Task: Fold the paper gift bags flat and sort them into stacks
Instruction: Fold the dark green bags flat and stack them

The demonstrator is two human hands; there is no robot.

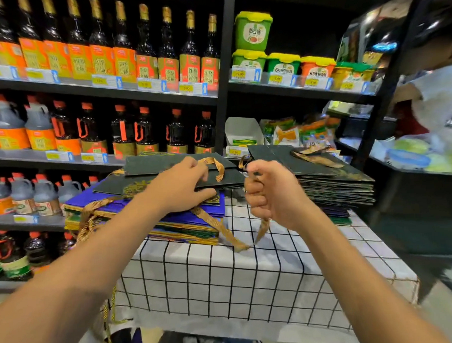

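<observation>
Your left hand (179, 189) pins the flattened dark green paper gift bag (168, 183) atop the left stack on the checked surface (224, 272); your right hand (268, 192) fists its gold ribbon handle (262, 228), probably tidying it.

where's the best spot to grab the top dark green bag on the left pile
Probably by its near right corner, coming from the right: the top dark green bag lies flat, so pinch its overhanging edge. The left hand rests on that pile.
</observation>
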